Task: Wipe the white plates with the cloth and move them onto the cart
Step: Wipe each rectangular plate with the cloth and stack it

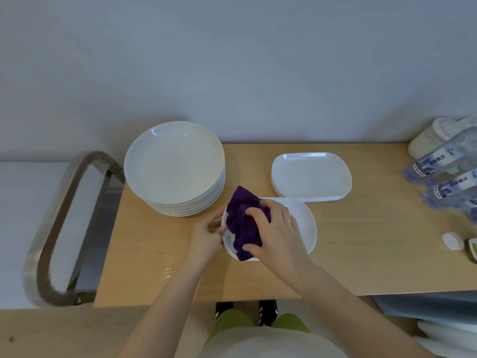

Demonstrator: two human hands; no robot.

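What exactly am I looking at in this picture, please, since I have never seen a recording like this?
There is no machine here: a person wears a camera on the head, looking down at their own bare hands. On the wooden table lie a stack of round white plates and a stack of rectangular plates. The left hand steadies one rectangular plate at its edge, while the right hand presses a purple cloth onto it. The metal handle at left seems to belong to the cart. Bottles lie at the right.

You had: round plate stack (174, 162) 1 | rectangular plate stack (311, 175) 1 | loose plate (302, 226) 1 | cloth (241, 223) 1 | bottles (444, 157) at least 2
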